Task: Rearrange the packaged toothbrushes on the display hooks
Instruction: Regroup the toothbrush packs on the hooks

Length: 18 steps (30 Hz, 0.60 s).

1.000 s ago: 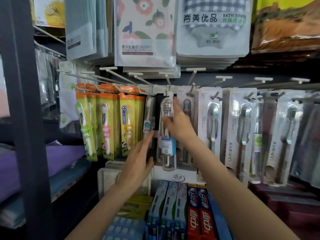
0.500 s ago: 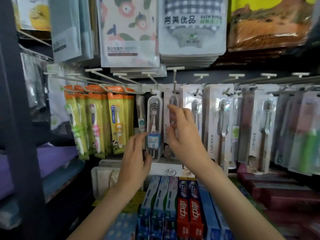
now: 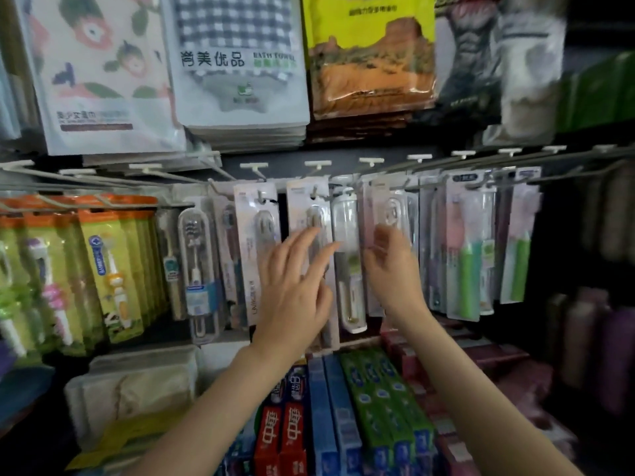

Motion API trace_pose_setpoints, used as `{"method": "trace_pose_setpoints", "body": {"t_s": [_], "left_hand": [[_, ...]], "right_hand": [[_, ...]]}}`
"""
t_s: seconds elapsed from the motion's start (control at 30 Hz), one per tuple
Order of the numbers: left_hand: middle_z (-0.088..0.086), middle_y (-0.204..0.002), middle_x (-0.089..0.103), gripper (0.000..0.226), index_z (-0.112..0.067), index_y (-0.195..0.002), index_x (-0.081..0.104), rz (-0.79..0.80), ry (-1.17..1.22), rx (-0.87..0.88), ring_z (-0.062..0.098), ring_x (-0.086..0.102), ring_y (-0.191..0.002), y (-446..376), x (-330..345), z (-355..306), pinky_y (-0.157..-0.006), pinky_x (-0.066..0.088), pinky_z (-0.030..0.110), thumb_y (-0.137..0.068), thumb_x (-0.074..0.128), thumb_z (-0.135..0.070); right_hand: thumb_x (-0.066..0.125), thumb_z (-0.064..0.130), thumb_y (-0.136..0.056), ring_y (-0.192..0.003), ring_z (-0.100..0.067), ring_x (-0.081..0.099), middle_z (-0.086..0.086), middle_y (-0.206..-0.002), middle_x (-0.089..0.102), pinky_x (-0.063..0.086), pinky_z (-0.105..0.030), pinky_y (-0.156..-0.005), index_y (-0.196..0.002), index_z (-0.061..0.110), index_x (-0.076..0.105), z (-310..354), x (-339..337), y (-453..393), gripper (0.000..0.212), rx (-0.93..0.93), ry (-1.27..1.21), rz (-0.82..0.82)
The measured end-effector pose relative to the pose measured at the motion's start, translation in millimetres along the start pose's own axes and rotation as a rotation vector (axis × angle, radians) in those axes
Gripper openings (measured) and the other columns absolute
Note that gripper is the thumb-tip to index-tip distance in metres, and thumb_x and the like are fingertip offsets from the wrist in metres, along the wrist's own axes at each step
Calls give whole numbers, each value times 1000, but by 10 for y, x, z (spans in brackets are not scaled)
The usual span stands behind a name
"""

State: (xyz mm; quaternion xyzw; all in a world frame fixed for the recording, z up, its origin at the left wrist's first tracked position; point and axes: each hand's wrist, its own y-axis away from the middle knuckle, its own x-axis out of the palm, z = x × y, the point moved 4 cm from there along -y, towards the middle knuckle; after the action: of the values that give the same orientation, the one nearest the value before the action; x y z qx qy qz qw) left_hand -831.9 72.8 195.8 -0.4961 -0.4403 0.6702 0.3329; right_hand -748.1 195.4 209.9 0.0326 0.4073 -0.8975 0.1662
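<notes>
a dark back panel [image 3: 395, 166] carries the rack. packaged towels [image 3: 237, 60] hang along its upper edge. toothpaste boxes [image 3: 343, 417] lie along its lower edge.

display hooks [image 3: 314, 164] with hanging packaged toothbrushes [image 3: 256, 235]; toothpaste boxes [image 3: 381, 400] below

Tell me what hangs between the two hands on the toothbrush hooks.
In the head view, a clear-cased toothbrush pack hangs between the left hand and the right hand, both fingers-up against the display.

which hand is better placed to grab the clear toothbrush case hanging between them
Probably the right hand: its curled fingers sit beside the clear toothbrush case. The left hand lies spread over the white carded pack next to it.
</notes>
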Motion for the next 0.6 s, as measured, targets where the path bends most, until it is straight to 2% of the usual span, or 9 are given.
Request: {"method": "trace_pose_setpoints", "body": {"t_s": [0.07, 0.23, 0.3, 0.4, 0.47, 0.53, 0.6], "left_hand": [[6, -146, 34, 46, -21, -131, 45, 43, -88, 38, 24, 23, -137, -46, 105, -76, -112, 15, 45, -86, 40, -19], [2, -149, 25, 44, -19, -125, 52, 79, -220, 74, 24, 18, -139, -59, 208, -60, -111, 11, 46, -84, 38, -22], [2, -148, 25, 43, -17, -123, 54, 83, -242, 63, 25, 19, -139, -45, 219, -22, -112, 11, 45, -83, 38, -22], [3, -147, 29, 43, -16, -123, 55, 80, -263, 28, 26, 22, -138, -51, 218, -35, -112, 11, 45, -84, 38, -22], [4, -146, 33, 44, -14, -123, 56, 75, -291, 37, 25, 22, -138, -75, 208, -90, -113, 10, 46, -83, 38, -20], [5, -145, 37, 44, -12, -123, 57, 86, -355, 101, 24, 20, -139, -83, 228, -161, -114, 8, 47, -83, 38, -18], [6, -143, 42, 44, -11, -125, 57, 118, -439, 200, 23, 20, -139, -52, 285, -210, -115, 5, 48, -84, 43, -19]], "right_hand": [[53, 8, -91, -113, -17, 53, -7, -124, 55, 43, -26, -95, -132, 5, 43, -51, -1, -44, 42, -21, 4, 16], [52, 5, -91, -102, -7, 53, -4, -118, 58, 41, -5, -81, -126, 7, 48, -71, -156, -105, 34, -73, -26, -8], [51, 3, -91, -101, -7, 54, -4, -116, 59, 40, -3, -80, -124, 7, 50, -76, -209, -104, 32, -110, -17, 7], [45, 0, -92, -107, -15, 58, -8, -117, 61, 40, -10, -86, -126, 4, 50, -87, -92, -46, 34, -168, 75, 138], [43, -5, -90, -112, -25, 56, -14, -122, 57, 44, -23, -92, -129, 1, 45, -139, 71, -31, 39, -191, 147, 192], [42, -10, -88, -125, -29, 44, -18, -136, 44, 36, -29, -103, -138, -1, 34, -246, 215, -51, 51, -137, 209, 210], [42, -9, -88, -127, -30, 41, -20, -137, 43, 33, -29, -104, -139, -1, 33, -342, 303, -91, 52, -88, 237, 195]]}}
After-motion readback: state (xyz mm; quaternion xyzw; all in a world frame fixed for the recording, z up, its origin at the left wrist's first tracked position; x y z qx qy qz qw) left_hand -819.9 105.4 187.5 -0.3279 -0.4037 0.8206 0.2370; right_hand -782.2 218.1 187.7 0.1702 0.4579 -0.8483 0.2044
